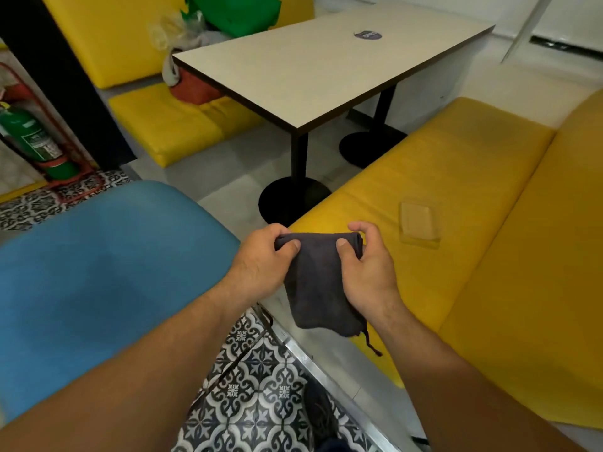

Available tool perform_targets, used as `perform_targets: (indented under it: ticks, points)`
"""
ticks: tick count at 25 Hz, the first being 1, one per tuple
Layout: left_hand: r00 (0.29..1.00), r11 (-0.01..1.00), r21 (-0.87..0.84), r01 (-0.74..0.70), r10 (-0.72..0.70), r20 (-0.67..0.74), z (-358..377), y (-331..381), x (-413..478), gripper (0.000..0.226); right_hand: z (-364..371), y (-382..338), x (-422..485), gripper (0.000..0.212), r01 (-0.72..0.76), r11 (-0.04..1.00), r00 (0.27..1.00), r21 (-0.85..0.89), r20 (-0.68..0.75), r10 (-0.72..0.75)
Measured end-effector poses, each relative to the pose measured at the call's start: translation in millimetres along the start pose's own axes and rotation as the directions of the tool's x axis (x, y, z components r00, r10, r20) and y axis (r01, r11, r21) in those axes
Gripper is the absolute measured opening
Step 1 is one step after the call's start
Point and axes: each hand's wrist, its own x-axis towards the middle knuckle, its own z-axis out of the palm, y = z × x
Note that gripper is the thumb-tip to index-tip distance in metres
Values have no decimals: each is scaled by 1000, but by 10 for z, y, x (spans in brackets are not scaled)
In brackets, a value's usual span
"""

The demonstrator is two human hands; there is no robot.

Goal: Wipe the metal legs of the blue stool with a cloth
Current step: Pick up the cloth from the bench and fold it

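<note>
Left hand point(261, 259) and right hand point(365, 272) each pinch a folded dark cloth point(316, 282) beside the blue stool point(107, 272); wiping seemingly not begun; next, reach down to its legs point(251, 347)

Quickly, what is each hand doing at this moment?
Left hand: pinches the top edge of the dark cloth.
Right hand: grips the same cloth at its other top corner.

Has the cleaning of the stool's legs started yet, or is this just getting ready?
Only getting ready. The left hand and right hand pinch the top edge of a folded dark cloth in the air beside the blue stool. The cloth touches no part of it, so wiping the legs looks entirely ahead.
</note>
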Motion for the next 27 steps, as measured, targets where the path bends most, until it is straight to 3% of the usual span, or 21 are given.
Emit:
perform_targets:
  ticks: [5, 8, 11, 16, 21, 27]
  points:
    - [953, 972, -101, 214, -230, -196, 238, -621, -396, 15, 272, 318, -275, 21, -19, 999, 996, -27, 85, 21]
    - [912, 898, -290, 330, -383, -149, 525, -1045, -554, 18, 423, 697, -318, 22, -76, 996, 992, -53, 96, 81]
    - [892, 840, -402, 365, -439, -109, 792, -1441, -632, 22, 595, 1170, -327, 24, -45, 997, 994, -64, 98, 51]
    - [890, 897, -373, 238, -355, -285, 1013, -2009, -592, 22, 907, 1915, -231, 41, 67, 998, 969, 1, 239, -65]
    - [887, 955, -289, 72, -194, -420, 1055, -2295, -503, 17, 1155, 2248, -166, 56, 202, 979, 945, 7, 260, -197]
    - [861, 985, -163, -51, -39, -508, 1239, -2258, -449, 14, 1200, 2469, 40, 28, 401, 903, 890, -152, 299, -345]
